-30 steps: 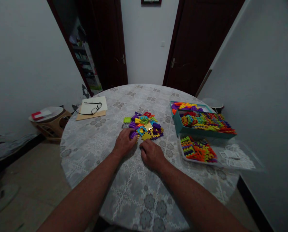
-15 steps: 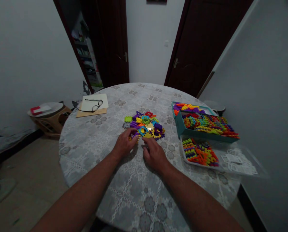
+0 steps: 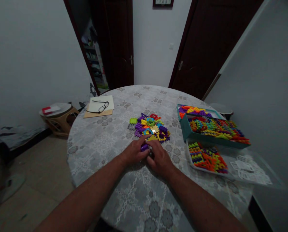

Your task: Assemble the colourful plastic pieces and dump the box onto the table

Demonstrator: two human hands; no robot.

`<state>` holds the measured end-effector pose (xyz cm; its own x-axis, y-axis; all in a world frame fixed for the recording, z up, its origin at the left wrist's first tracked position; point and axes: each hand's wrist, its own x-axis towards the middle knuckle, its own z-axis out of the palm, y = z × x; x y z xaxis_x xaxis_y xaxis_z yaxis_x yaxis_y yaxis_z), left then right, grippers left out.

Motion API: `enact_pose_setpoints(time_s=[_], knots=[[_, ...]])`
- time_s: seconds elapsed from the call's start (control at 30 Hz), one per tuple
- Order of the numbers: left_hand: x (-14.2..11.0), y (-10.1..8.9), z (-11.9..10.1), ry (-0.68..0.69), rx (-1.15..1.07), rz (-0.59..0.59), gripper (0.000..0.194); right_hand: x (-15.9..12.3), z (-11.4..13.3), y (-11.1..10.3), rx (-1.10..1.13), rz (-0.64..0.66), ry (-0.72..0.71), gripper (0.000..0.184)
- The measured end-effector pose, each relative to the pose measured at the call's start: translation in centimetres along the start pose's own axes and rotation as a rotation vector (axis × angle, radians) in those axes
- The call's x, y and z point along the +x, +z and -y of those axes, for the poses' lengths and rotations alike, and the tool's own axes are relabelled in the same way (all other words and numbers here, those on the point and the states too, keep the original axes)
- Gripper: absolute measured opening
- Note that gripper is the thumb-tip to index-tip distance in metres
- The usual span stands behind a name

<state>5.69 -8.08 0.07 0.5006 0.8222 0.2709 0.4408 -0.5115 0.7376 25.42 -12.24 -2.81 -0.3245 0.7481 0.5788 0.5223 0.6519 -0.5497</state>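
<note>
My left hand (image 3: pixel 135 152) grips a purple plastic toy piece (image 3: pixel 144 147) between thumb and fingers, just in front of a pile of pieces. Close against it is my right hand (image 3: pixel 160 158), its fingers curled and bent at the other end of the purple piece; what they pinch is hidden. The pile of interlocking toy pieces (image 3: pixel 154 129) mixes toothed squares, gears and tubes. A yellow toothed plate (image 3: pixel 153 138) lies at its near edge, right beyond my fingertips. On its left side sit a lime square (image 3: pixel 133 120) and a grey piece (image 3: pixel 131 127).
At the right stand a teal box (image 3: pixel 213 138) of colourful pieces, its teal lid (image 3: pixel 180 111) holding more, and a clear plastic tub (image 3: pixel 191 161) with pieces beside white frames (image 3: pixel 251 169). Glasses (image 3: pixel 101 109) rest on papers (image 3: pixel 110 102) at the left. A patterned cloth covers the round table (image 3: pixel 124 199).
My left hand has drawn the purple piece from the pile toward me and to the right. Both hands have come together around it. The view has turned slightly left.
</note>
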Motion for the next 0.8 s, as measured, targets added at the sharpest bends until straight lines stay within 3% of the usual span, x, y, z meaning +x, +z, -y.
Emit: enact_pose_setpoints(time_s=[0.33,0.5,0.63,0.8], knots=[[0.0,-0.1,-0.3,-0.018,-0.098,0.071,0.086,0.1,1.1,-0.4,0.015,0.030,-0.005,0.037],[0.1,-0.1,0.8,-0.062,-0.357,0.094,0.106,0.2,1.1,-0.8,0.069,0.027,0.022,0.014],[0.1,-0.2,0.7,-0.043,-0.505,0.021,0.093,0.4,1.6,-1.2,0.124,0.050,-0.044,0.022],[0.1,-0.4,0.1,-0.024,-0.477,0.030,0.089,0.7,1.9,-0.6,0.052,0.123,-0.051,0.032]])
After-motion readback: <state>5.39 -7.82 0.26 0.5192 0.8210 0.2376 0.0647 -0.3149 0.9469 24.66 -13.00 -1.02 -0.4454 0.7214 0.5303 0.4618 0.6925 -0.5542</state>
